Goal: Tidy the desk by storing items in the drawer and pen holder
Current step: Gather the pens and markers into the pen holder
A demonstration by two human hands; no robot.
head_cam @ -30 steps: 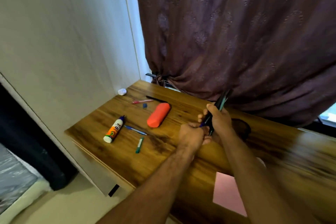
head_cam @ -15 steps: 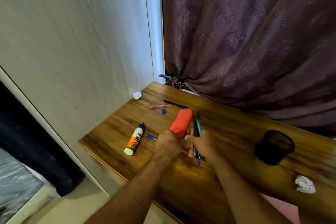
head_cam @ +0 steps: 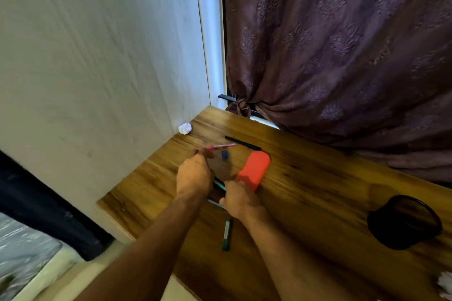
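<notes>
My left hand reaches to the far left of the wooden desk, its fingertips pinching the near end of a pink pen that lies flat. My right hand is closed on a bundle of dark pens whose ends stick out to its left. A green pen lies on the desk under my right wrist. An orange case lies just beyond my right hand. The black mesh pen holder stands far right. No drawer is in view.
A small blue piece and a black pen lie behind the orange case. A crumpled white paper sits at the wall corner, another at the lower right edge. A dark curtain hangs behind the desk.
Both hands moved left, away from the pen holder. My left hand went forward to the pink pen. My right hand still carries the pens. The glue bottle is now hidden behind my left arm.
</notes>
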